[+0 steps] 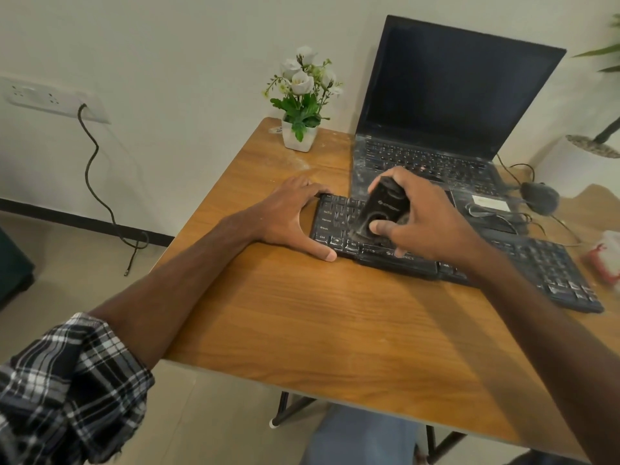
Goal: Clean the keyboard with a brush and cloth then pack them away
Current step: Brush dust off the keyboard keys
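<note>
A dusty black keyboard point(543, 263) lies slanted across the wooden table point(302, 313). My left hand point(295, 216) grips its left end, fingers over the far corner and thumb at the near edge. My right hand point(422, 219) holds a black brush point(382, 209) by its body, thumb pressed on the front. The brush's lower end meets the keys on the left part of the keyboard. A white and red cloth point(604, 260) lies at the table's right edge, partly cut off.
An open dusty laptop point(453, 105) stands behind the keyboard. A small potted white flower point(302, 105) sits at the table's far left corner. A black mouse point(540, 198) and its cable lie to the right of the laptop. A wall socket point(50, 99) with a hanging cable is on the left.
</note>
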`<state>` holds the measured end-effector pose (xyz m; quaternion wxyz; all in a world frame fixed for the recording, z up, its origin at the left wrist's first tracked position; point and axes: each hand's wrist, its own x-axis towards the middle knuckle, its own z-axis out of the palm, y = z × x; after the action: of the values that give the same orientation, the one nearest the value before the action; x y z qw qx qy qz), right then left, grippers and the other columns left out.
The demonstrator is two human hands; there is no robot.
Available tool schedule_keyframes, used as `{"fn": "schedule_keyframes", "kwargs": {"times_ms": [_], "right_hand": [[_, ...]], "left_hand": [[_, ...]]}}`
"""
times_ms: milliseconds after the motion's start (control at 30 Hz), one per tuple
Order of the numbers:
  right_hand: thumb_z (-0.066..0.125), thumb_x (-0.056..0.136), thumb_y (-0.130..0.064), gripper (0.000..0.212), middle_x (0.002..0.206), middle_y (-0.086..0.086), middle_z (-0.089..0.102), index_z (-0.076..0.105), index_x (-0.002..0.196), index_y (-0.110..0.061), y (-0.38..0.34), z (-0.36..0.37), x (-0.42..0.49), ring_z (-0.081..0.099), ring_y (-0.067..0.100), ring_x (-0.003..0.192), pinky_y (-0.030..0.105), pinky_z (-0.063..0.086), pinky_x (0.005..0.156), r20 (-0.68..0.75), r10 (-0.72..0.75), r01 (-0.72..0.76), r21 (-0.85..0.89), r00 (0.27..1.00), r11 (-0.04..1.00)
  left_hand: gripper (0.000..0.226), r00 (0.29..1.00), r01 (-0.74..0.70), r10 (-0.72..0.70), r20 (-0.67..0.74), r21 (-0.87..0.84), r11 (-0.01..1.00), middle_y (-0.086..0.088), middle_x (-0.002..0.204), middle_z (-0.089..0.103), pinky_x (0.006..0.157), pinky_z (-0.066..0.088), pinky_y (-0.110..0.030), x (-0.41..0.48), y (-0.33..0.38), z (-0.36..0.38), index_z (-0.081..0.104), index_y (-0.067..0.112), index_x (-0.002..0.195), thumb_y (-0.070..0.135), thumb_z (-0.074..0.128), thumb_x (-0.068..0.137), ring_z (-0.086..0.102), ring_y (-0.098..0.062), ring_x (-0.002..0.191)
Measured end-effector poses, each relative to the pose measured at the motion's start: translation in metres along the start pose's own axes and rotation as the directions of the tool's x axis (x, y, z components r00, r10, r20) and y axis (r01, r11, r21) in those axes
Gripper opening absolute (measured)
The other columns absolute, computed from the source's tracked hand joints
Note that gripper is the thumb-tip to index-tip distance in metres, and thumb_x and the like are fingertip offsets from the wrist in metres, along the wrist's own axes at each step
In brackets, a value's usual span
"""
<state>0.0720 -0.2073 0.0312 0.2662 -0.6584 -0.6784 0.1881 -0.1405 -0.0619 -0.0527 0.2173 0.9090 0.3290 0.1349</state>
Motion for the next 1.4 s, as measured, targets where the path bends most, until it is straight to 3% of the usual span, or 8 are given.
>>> {"fn": "schedule_keyframes", "kwargs": {"times_ms": [133, 267, 533, 633, 900, 1067, 1300, 1400], "right_hand": [[0.078, 0.083, -0.002, 0.05, 0.101, -0.005, 0.061, 0.053, 0.12, -0.026, 0.012, -0.02, -0.013, 0.073, 0.021, 0.064, 0.024, 0.055, 0.046, 0.028, 0.081, -0.078, -0.076, 0.996, 0.994], [0.08, 0.078, -0.007, 0.052, 0.101, -0.002, 0.065, 0.052, 0.119, -0.026, 0.008, -0.042, -0.009, 0.067, 0.016, 0.085, 0.036, 0.06, 0.069, 0.082, 0.075, -0.037, -0.39, 0.994, 0.92], [0.081, 0.081, -0.008, 0.053, 0.109, -0.007, 0.063, 0.053, 0.122, -0.027, -0.004, -0.001, -0.002, 0.065, 0.009, 0.091, 0.025, 0.057, 0.068, -0.016, -0.04, 0.038, -0.098, 0.999, 0.994], [0.079, 0.083, -0.003, 0.051, 0.106, -0.006, 0.062, 0.054, 0.121, -0.026, 0.009, -0.009, -0.01, 0.07, 0.014, 0.068, 0.022, 0.054, 0.05, -0.021, 0.032, -0.033, -0.03, 0.999, 0.999], [0.08, 0.078, -0.007, 0.05, 0.102, 0.002, 0.066, 0.053, 0.118, -0.023, 0.011, -0.055, -0.004, 0.065, 0.017, 0.085, 0.04, 0.061, 0.072, 0.1, 0.121, -0.06, -0.474, 0.988, 0.879], [0.078, 0.081, 0.001, 0.054, 0.107, 0.003, 0.063, 0.052, 0.126, -0.017, -0.006, -0.031, 0.009, 0.073, 0.023, 0.076, 0.028, 0.059, 0.054, 0.113, 0.048, -0.044, -0.037, 0.992, 0.998], [0.078, 0.083, 0.0, 0.052, 0.107, 0.001, 0.063, 0.053, 0.123, -0.022, 0.019, -0.022, -0.009, 0.072, 0.017, 0.064, 0.022, 0.055, 0.048, 0.063, 0.054, -0.051, -0.053, 0.997, 0.997], [0.081, 0.081, -0.007, 0.053, 0.103, -0.004, 0.064, 0.053, 0.121, -0.027, 0.027, -0.042, -0.018, 0.066, 0.01, 0.077, 0.019, 0.05, 0.057, 0.095, 0.067, -0.036, -0.296, 0.993, 0.954]], "left_hand": [[0.133, 1.0, 0.001, -0.001, 0.009, -0.006, 1.0, 0.009, 0.139, 0.036, 0.103, 0.033, -0.032, -0.001, 0.001, -0.001, 0.034, 0.031, 0.155, 0.091, 0.074, 0.043, 0.033, -0.008, 0.128], [0.132, 1.0, -0.006, 0.006, 0.001, -0.001, 1.0, 0.008, 0.14, 0.038, 0.103, 0.032, -0.031, 0.0, 0.002, -0.001, 0.035, 0.031, 0.155, 0.091, 0.073, 0.043, 0.033, -0.007, 0.126], [0.133, 1.0, 0.0, 0.0, 0.006, 0.022, 1.0, 0.014, 0.132, 0.033, 0.102, 0.033, -0.032, 0.001, 0.004, -0.002, 0.034, 0.029, 0.157, 0.088, 0.077, 0.045, 0.032, -0.006, 0.123], [0.134, 1.0, -0.002, 0.002, 0.002, 0.017, 1.0, 0.014, 0.132, 0.034, 0.102, 0.033, -0.031, 0.0, 0.002, -0.002, 0.034, 0.029, 0.156, 0.091, 0.074, 0.044, 0.032, -0.006, 0.123], [0.134, 1.0, -0.006, 0.006, -0.007, 0.018, 1.0, 0.014, 0.13, 0.035, 0.102, 0.035, -0.032, 0.001, 0.002, -0.002, 0.036, 0.029, 0.155, 0.092, 0.073, 0.043, 0.033, -0.005, 0.122], [0.132, 1.0, -0.005, 0.005, -0.007, 0.025, 1.0, 0.014, 0.134, 0.035, 0.101, 0.032, -0.031, 0.002, -0.001, 0.0, 0.034, 0.032, 0.156, 0.091, 0.076, 0.045, 0.032, -0.006, 0.124], [0.13, 1.0, -0.006, 0.007, -0.012, 0.015, 1.0, 0.013, 0.135, 0.037, 0.105, 0.036, -0.035, 0.003, -0.006, 0.002, 0.037, 0.031, 0.154, 0.091, 0.078, 0.047, 0.034, -0.008, 0.126], [0.131, 1.0, -0.007, 0.007, -0.012, 0.02, 1.0, 0.013, 0.134, 0.036, 0.105, 0.036, -0.034, 0.002, -0.004, 0.001, 0.037, 0.031, 0.154, 0.092, 0.076, 0.045, 0.034, -0.007, 0.126]]}}
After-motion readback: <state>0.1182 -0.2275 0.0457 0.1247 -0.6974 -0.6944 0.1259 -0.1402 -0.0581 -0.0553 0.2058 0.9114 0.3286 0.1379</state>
